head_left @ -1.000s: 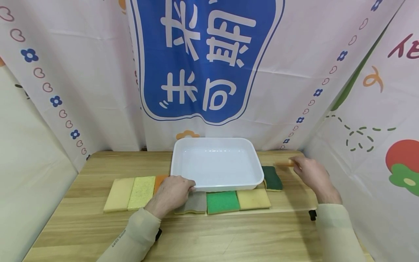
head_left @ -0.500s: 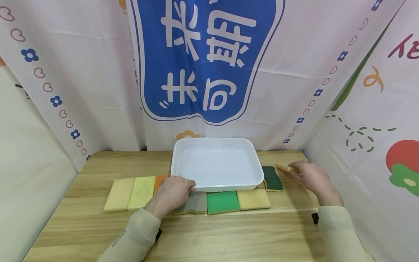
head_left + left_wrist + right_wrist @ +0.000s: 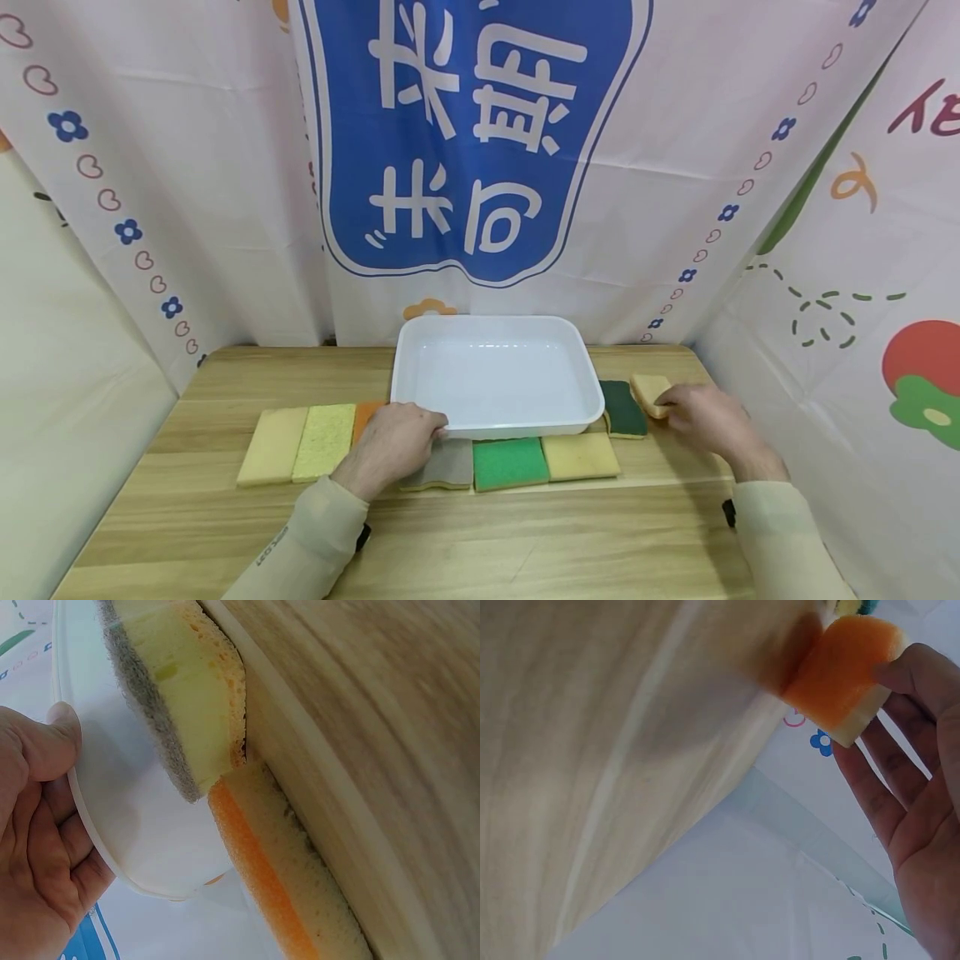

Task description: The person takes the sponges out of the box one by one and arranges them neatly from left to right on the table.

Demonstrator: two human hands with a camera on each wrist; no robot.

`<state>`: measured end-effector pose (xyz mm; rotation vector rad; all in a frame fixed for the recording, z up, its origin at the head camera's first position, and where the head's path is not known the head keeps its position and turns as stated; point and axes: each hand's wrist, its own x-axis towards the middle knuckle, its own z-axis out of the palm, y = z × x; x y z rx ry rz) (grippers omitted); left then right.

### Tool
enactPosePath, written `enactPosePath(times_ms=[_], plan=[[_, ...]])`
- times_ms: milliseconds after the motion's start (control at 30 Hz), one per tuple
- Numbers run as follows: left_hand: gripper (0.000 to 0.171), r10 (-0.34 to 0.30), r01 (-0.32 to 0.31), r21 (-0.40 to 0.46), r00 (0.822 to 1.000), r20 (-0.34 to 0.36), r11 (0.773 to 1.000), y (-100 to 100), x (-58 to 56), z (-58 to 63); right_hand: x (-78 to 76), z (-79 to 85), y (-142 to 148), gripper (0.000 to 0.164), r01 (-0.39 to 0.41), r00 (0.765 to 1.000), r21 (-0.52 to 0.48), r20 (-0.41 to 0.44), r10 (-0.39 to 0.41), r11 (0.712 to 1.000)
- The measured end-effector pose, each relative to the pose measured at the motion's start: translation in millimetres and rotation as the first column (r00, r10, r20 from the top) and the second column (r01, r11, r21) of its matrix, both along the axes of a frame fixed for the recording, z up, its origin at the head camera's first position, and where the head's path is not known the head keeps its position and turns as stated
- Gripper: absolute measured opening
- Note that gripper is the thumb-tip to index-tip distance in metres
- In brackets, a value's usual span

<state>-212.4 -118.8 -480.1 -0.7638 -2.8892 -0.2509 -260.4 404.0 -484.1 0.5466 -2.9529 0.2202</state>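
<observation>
My left hand [image 3: 396, 440] grips the white plastic tray [image 3: 562, 422] by its front left corner. In the left wrist view the thumb lies at the rim and the fingers curl behind the wall. To the right of the tray, my right hand [image 3: 712, 423] pinches a sponge [image 3: 649, 392] by its near right edge. This sponge is pale yellow on top, and the right wrist view shows its orange face [image 3: 844, 671] toward the tabletop, tilted. Just left of it lies a dark green sponge [image 3: 624, 410], beside the tray's right wall.
Along the tray's front lie a grey sponge [image 3: 442, 467], a green sponge [image 3: 512, 463] and a yellow sponge [image 3: 581, 456]. Left of the tray are an orange sponge [image 3: 365, 415], a lime sponge [image 3: 324, 442] and a pale yellow sponge [image 3: 273, 446]. A printed curtain hangs behind the wooden table [image 3: 480, 550].
The right hand has moved slightly toward the person, and its sponge has turned from edge-on to nearly flat beside the dark green one. The left hand and tray have stayed put.
</observation>
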Motion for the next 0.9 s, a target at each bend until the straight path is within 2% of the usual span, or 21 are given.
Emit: enactPosePath(times_ms=[100, 267, 467, 600, 700, 800, 900], plan=[[0.019, -0.003, 0.003, -0.003, 1.000, -0.003, 1.000, -0.1, 0.4, 0.0, 1.8, -5.2, 0.8, 0.024, -0.008, 1.000, 0.001, 0.007, 0.008, 1.000], [0.019, 0.002, -0.002, -0.007, 1.000, 0.000, 1.000, -0.1, -0.3, -0.9, 3.2, -11.1, 2.2, 0.023, -0.065, 0.998, 0.015, -0.005, 0.065, 0.998], [0.017, 0.015, -0.014, -0.016, 0.999, 0.034, 1.000, 0.4, -1.5, -0.7, 5.5, -6.4, 3.0, 0.020, -0.108, 0.993, 0.049, 0.048, 0.105, 0.993], [0.016, 0.008, -0.007, -0.012, 0.997, 0.079, 1.000, -1.1, -2.0, 3.4, 5.7, 5.6, -0.8, 0.018, -0.070, 0.986, 0.045, 0.154, 0.062, 0.997], [0.016, -0.029, 0.028, 0.009, 0.993, 0.115, 1.000, -3.7, -2.1, 8.5, 3.7, 14.8, -3.7, 0.016, -0.036, 0.974, 0.032, 0.223, 0.028, 0.999], [0.015, -0.072, 0.068, 0.036, 0.989, 0.133, 0.997, -8.9, -2.4, 15.1, 1.3, 22.7, -9.5, 0.014, -0.008, 0.970, 0.018, 0.241, 0.003, 1.000], [0.019, -0.078, 0.070, 0.071, 0.991, 0.111, 0.995, -16.4, -4.3, 22.1, -2.0, 28.0, -18.7, 0.016, 0.008, 0.978, 0.005, 0.206, -0.009, 1.000]])
